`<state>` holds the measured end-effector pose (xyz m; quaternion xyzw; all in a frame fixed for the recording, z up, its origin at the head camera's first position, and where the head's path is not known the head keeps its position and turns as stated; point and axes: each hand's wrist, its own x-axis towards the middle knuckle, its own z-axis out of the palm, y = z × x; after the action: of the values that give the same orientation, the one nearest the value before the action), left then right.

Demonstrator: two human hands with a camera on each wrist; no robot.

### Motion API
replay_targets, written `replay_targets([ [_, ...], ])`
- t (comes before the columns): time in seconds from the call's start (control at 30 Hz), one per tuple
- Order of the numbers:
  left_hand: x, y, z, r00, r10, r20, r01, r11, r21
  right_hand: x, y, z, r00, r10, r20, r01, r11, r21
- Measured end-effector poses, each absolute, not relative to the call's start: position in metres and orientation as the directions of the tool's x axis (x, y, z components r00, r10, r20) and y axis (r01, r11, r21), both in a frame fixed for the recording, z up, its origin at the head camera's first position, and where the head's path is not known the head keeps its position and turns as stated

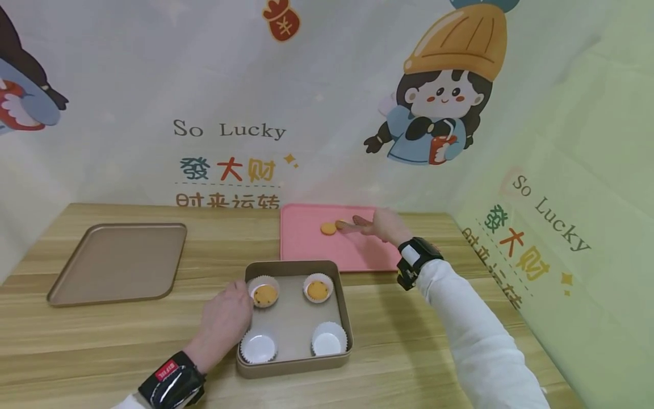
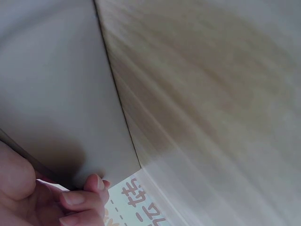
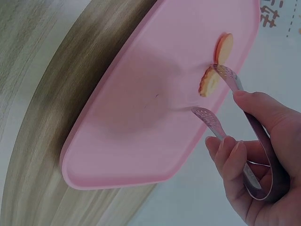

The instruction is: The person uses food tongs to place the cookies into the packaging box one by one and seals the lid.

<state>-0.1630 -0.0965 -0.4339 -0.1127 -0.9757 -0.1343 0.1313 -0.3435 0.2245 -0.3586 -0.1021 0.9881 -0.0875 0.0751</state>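
Round golden cookies (image 3: 225, 49) lie near perforated silver metal tongs (image 3: 259, 134) (tips spread), gripped by the right hand (image 1: 390, 227); the left hand (image 1: 227, 315) grips the square brown metal pan (image 1: 291, 324), presumably steadying it.

Room between brown tray (image 1: 122, 264) and square tin (image 1: 293, 312), left hand (image 1: 227, 318) blocking near end; tin-to-pink tray (image 1: 311, 253) gap seemingly slim.
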Motion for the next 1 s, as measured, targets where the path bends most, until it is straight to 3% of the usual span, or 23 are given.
replay_targets([
  [0.67,-0.161,-0.0952,-0.4335,-0.947,0.178,0.266,0.241,0.943,0.227,-0.3456,0.2149,-0.3538,-0.978,-0.161,-0.13,-0.14,0.977,-0.158],
  [1.0,-0.1621,-0.0955,-0.433,-0.948,0.165,0.27,0.234,0.941,0.244,-0.3436,0.2176,-0.3539,-0.977,-0.164,-0.135,-0.135,0.97,-0.204],
])
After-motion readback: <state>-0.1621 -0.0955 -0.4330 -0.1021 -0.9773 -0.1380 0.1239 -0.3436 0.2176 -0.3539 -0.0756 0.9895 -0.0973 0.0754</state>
